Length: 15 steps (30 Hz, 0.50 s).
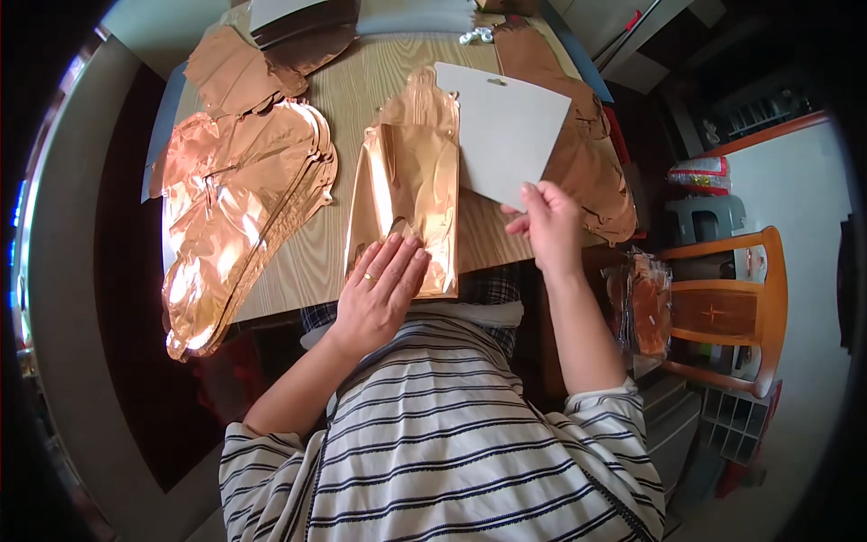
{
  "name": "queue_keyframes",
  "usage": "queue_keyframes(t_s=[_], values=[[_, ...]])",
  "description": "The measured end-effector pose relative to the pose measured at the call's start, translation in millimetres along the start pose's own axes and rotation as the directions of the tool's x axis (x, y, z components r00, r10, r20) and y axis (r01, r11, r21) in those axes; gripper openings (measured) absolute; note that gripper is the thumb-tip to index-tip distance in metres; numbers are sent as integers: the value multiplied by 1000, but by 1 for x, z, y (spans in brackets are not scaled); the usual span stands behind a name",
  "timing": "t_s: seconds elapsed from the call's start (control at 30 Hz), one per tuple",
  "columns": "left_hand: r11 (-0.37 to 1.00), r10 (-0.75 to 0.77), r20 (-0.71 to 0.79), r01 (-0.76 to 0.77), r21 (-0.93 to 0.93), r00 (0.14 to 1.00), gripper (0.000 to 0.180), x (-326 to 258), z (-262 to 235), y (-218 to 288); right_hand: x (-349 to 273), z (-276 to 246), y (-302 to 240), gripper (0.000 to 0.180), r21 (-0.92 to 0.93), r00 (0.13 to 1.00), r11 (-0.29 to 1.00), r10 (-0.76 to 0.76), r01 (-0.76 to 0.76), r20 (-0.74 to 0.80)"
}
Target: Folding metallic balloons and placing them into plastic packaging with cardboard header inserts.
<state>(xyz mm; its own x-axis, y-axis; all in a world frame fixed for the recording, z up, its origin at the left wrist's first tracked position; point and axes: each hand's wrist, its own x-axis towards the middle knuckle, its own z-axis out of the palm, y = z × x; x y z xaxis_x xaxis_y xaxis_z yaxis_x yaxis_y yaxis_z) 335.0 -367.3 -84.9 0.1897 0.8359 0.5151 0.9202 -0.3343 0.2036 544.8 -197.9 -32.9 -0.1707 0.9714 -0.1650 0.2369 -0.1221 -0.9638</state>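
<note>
My left hand (386, 287) lies flat, fingers stretched out, on a folded copper-coloured foil sheet (415, 172) at the table's near edge. The foil looks like a flat foil balloon, with a narrow tabbed end pointing away from me. Between thumb and fingers my right hand (549, 221) pinches the lower corner of a white card (510, 126). That card has a small hanging slot at its far edge and tilts beside the foil's right side, over more copper foil.
Stacked copper foil shapes (244, 199) cover the table's left side and overhang its edge. Further foil (587, 172) lies at the right. Small white pieces (476, 36) sit at the far edge. A wooden chair (722, 307) with packaged copper foil (648, 312) stands to the right.
</note>
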Motion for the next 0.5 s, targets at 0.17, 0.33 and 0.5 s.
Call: queue_keyframes(t_s=[0.17, 0.33, 0.5], values=[[950, -203, -225, 136, -281, 953, 46, 3, -3, -3, -6, -17, -2, 16, -99, 992, 993, -77, 68, -95], [982, -160, -205, 134, -136, 966, 46, 20, 2, 10, -44, -8, 12, 16, 7, 954, 997, 75, -81, 289], [993, -120, 137, 117, 30, 983, 51, 23, 3, 18, -56, -5, 11, 15, 3, 842, 944, 293, -329, 452]])
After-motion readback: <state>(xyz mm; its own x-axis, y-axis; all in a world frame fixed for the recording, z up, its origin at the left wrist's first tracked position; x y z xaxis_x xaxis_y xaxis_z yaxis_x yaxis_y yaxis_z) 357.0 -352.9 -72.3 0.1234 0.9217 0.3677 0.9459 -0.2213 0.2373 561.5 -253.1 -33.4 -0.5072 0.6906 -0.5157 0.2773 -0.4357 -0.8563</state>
